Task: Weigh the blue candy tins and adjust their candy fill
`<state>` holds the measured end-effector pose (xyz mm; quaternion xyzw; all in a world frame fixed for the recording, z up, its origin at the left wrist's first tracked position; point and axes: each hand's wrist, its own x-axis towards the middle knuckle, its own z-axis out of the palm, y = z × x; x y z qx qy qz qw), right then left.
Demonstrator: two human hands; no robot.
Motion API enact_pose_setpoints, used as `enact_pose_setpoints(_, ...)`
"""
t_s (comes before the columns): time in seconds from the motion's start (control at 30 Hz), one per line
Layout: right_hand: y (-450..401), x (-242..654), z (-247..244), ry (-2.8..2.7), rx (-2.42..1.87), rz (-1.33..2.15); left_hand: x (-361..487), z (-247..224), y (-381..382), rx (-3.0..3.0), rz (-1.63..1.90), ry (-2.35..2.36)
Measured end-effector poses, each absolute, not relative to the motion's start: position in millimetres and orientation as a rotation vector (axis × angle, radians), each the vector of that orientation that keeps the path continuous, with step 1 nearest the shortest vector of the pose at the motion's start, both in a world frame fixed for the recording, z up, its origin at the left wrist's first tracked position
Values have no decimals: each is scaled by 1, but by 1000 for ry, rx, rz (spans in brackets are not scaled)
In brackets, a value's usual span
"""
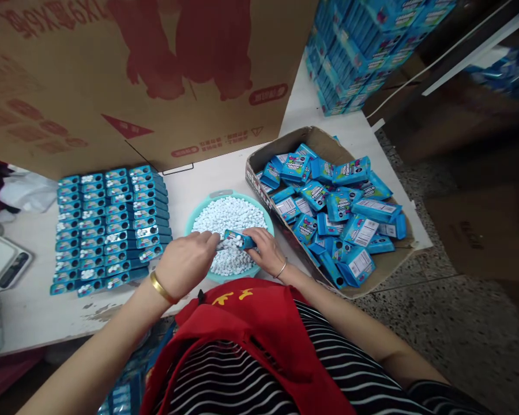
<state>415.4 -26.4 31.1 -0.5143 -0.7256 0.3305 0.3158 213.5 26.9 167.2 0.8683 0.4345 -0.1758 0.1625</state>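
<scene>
The white tabletop (211, 173) lies under the fingers of the left hand (190, 253) and the right hand (266, 251), its bare strip beyond them ending at a large carton (147, 80). Right of the fingers, a cardboard tray (262, 190) of blue packs (341, 206) stands close; left, rows of blue boxes (112, 225) leave a gap. Directly below is a turquoise basin (269, 222). The right fingers are closed on a small blue box (244, 241), over white pellets (229, 213); the left are bent tightly, if they grip something, I cannot tell.
</scene>
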Motion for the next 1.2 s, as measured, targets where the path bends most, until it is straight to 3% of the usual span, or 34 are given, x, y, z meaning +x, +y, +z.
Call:
enact_pose_setpoints(0.1,-27,414,29,-1905,-1346,863,226,187,25,2530,-604,1227)
enact_pose_setpoints(0.23,-27,417,25,-1873,-1358,851,206,183,29,2490,-464,1300)
enact_pose_setpoints(0.4,-28,432,24,-1805,-1390,832,155,104,28,2165,-372,1516)
enact_pose_setpoints(0.57,-30,444,27,-1722,-1449,838,178,10,6,2061,-242,1501)
enact_pose_setpoints(0.7,-34,446,29,-1647,-1506,824,198,-19,-2,1982,-54,1482)
enact_pose_setpoints(0.83,-36,448,28,-1637,-1544,774,176,0,0,1931,107,1388)
enact_pose_setpoints(1.0,-35,445,27,-1785,-1493,703,155,66,11,1964,221,1245)
enact_pose_setpoints(1.2,-31,427,31,-1881,-1378,706,187,141,29,2387,-121,1107)
